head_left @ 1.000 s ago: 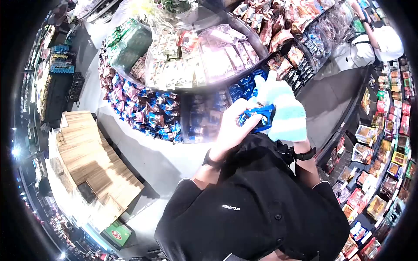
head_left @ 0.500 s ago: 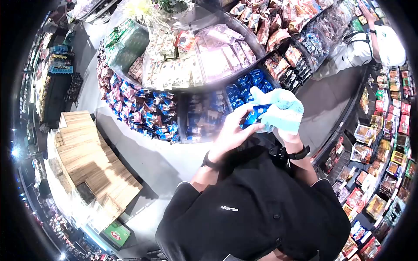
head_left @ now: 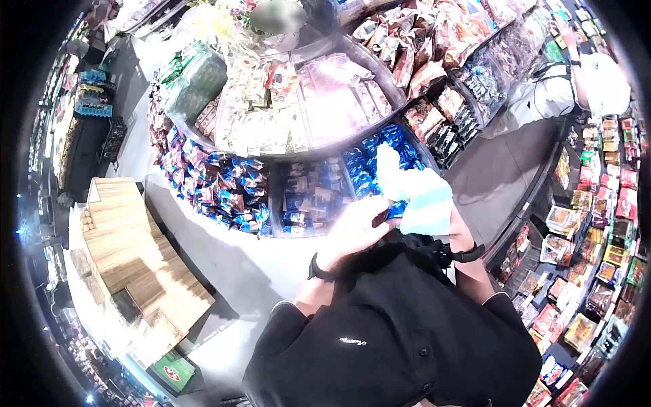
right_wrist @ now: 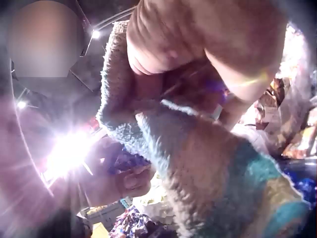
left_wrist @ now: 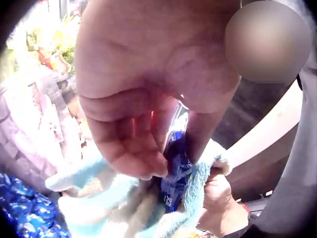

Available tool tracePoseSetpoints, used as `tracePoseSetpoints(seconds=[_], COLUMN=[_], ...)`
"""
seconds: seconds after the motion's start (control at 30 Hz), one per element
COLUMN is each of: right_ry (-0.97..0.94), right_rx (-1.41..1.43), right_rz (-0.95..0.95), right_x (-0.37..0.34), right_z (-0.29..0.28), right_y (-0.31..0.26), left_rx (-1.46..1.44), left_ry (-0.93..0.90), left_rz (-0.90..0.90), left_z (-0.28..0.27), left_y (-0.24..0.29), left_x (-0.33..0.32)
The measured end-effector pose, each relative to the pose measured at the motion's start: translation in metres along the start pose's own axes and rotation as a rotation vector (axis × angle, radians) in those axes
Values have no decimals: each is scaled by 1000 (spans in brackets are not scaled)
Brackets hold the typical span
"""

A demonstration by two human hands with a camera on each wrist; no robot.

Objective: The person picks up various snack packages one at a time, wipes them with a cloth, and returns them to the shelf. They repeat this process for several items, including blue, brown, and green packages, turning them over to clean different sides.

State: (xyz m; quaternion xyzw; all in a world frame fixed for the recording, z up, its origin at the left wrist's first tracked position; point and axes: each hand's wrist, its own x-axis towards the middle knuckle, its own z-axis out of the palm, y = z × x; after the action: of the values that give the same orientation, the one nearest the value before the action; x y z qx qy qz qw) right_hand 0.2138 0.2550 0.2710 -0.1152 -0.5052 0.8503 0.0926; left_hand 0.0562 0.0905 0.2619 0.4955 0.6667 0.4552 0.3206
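Observation:
My left hand (head_left: 356, 222) pinches a small shiny blue packet (left_wrist: 177, 173) between thumb and fingers, as the left wrist view shows from the palm side. A fluffy cloth (head_left: 424, 197), striped light blue and white, is in my right hand (right_wrist: 198, 44), whose fingers curl into its folds. The cloth lies around the packet and against it, so only a bit of blue shows between the hands in the head view. Just beyond both hands is a bin of similar blue packets (head_left: 373, 152).
A curved, tiered display holds pale packets (head_left: 261, 125) above and pink-and-blue packets (head_left: 210, 169) below. A wood-topped counter (head_left: 139, 237) stands at left. Shelves of packaged goods (head_left: 583, 258) curve along the right. Another person in white (head_left: 553, 91) leans over shelves at upper right.
The cloth was lifted and folded over beside the packet, then spread out again. Less of the packet shows now. Both hands sit slightly lower and further left in the head view.

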Motion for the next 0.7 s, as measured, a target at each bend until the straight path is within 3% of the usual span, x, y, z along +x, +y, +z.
tracePoseSetpoints(seconds=[0.07, 0.1, 0.17, 0.2, 0.27, 0.33, 0.4, 0.43, 0.47, 0.53, 0.57, 0.7], right_ry=[-74, 9, 38, 52, 83, 447, 335, 475, 428, 466, 420, 373], right_rx=[109, 130, -325, -552, -367, -259, -65, 134, -159, -53, 67, -7], right_rz=[-37, -74, -236, -316, -96, -267, -302, -275, -326, -328, -306, -276], right_x=[2, 6, 13, 17, 28, 16, -7, -21, -30, -39, -46, -79], right_z=[-4, 3, -31, -45, -19, -51, -85, -124, -142, -161, -171, -236], right_y=[7, 4, 16, 20, -34, -16, -25, -5, -6, -17, -25, -10], left_rx=[24, 8, -39, -47, -65, -38, -194, -182, -213, -45, -114, -75], left_ry=[30, 73, 187, 148, 69, 101, 167, 221, 255, 398, 490, 686], left_rz=[54, 84, 140, 57, -112, -162, -383, -393, -443, -517, -505, -464], left_z=[9, 8, 12, 14, 17, 21, 25, 34, 47, 55, 67, 105], left_y=[-4, 0, 9, 7, -3, -13, -12, -30, -56, -48, -53, -93], left_x=[-1, 1, 7, 6, 0, 3, 5, 6, 4, 16, 20, 34])
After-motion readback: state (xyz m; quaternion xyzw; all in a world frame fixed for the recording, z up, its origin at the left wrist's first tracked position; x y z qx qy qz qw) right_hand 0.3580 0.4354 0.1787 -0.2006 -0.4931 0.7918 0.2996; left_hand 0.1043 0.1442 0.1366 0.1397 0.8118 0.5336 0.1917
